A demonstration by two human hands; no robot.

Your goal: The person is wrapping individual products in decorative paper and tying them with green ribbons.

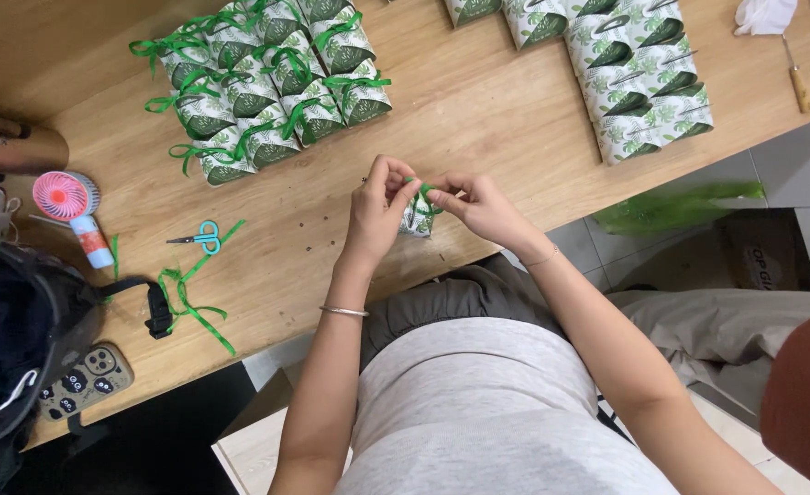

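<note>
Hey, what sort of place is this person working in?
Probably a small craft or gift-packing workspace. A wooden table holds rows of leaf-print boxes tied with green ribbon, more untied boxes, and scissors beside ribbon scraps. Both hands tie another box.

Gift box (pixel 418 218) perhaps half-hidden behind hands (pixel 428 206)

I see one small gift box (pixel 417 218) with a white and green leaf print, held just above the near edge of the bench (pixel 478 110), between my two hands. It sits roughly upright, mostly hidden by my fingers, so I can't tell its exact shape. A thin green ribbon (pixel 426 194) crosses its top, pinched at both ends and pulled into small loops right over the box.
</note>
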